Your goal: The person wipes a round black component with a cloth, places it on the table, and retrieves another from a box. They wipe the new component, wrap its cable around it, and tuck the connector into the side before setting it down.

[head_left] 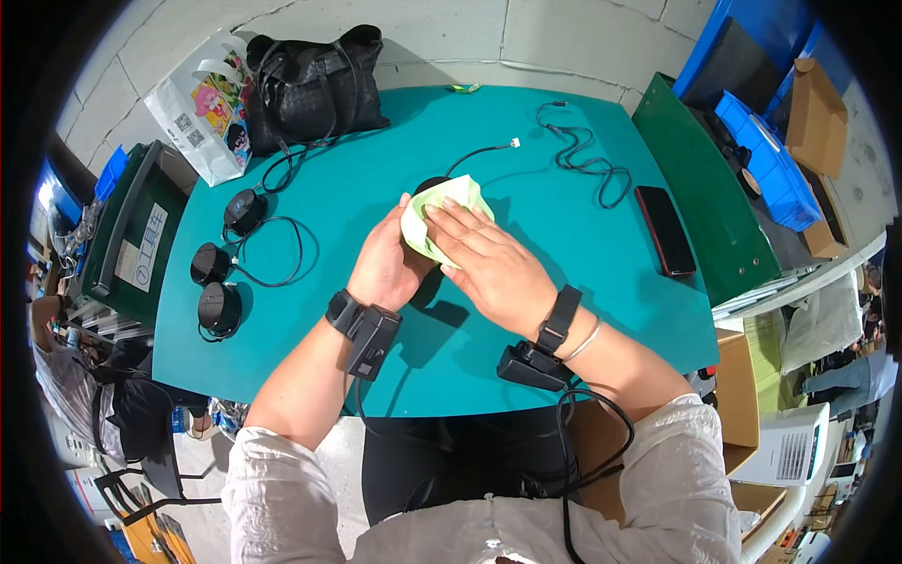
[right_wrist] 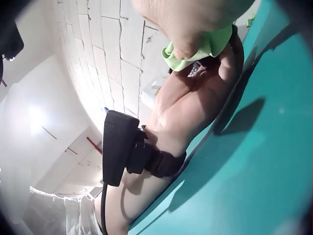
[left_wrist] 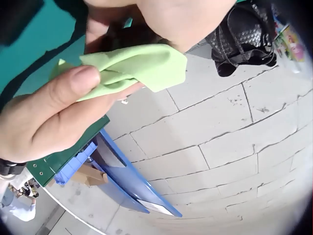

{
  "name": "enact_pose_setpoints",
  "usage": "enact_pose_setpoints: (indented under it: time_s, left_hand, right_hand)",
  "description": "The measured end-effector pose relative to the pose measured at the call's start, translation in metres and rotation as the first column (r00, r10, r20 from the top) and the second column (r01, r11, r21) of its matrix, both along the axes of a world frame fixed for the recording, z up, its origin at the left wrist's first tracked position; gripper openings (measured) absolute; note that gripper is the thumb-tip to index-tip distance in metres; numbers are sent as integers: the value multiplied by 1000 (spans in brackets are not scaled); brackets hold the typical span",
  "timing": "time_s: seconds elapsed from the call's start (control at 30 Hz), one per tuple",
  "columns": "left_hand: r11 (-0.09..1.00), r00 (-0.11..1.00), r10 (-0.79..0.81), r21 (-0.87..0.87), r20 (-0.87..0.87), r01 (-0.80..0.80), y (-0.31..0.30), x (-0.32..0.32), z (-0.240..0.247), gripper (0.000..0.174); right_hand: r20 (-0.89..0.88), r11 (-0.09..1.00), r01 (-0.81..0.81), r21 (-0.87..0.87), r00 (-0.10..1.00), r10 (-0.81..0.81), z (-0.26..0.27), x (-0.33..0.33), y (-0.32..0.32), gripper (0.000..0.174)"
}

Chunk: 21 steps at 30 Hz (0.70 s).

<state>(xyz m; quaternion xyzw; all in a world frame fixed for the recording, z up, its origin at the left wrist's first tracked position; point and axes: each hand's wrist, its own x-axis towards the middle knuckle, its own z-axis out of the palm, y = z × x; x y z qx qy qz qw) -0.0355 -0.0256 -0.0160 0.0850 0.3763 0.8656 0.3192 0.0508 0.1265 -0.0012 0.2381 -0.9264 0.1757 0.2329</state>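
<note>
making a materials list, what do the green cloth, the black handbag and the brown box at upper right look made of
Green cloth: thin, matt fabric, perhaps microfibre; it creases softly under the right hand.
Black handbag: leather or imitation leather, faintly glossy; the left wrist view shows a scaly pattern.
Brown box: probably cardboard, dull; its raised flap looks flat and stiff.

Bright; dark fisheye edges; shadows on table (head_left: 564, 273); right-wrist view glare.

Black object (head_left: 431, 183), apparently mostly behind cloth (head_left: 417, 226)
</note>
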Motion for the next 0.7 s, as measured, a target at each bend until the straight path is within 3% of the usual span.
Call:
enact_pose_setpoints:
  time_s: [0.13,0.27,0.33,0.43,0.53,0.6,0.67,0.7]
  left_hand:
    - [1000,1000,11,-20,24,-10,8,13,1,36]
    - [994,994,-101,-29,34,102,7,8,-17,37]
    - [985,984,-173,-9,-50,173,5,5,-18,37]
    - [979,984,-172,103,-47,176,7,12,-10,39]
    - [991,992,-127,32,-10,127,5,10,-6,43]
    - [995,995,-100,21,-4,100,2,6,-6,45]
    - [990,994,-83,111,-64,90,-1,0,-7,48]
    - [990,994,-60,125,-96,72,-1,1,-1,49]
  right_hand:
    - [-7,999,21,35,1000,-21,5,0,2,52]
    - [-8,997,68,24,998,-68,0,-2,8,51]
    - [-26,996,84,8,996,-84,-2,-5,10,51]
    - [-1,990,88,-106,996,-89,-7,-8,17,50]
    - [66,961,158,-227,987,-147,-8,-10,27,46]
    - [187,911,152,-383,979,-85,-3,-9,32,45]
    - [132,899,181,-400,982,-139,-15,-15,40,46]
    - [345,793,323,-517,926,-152,-13,-15,45,45]
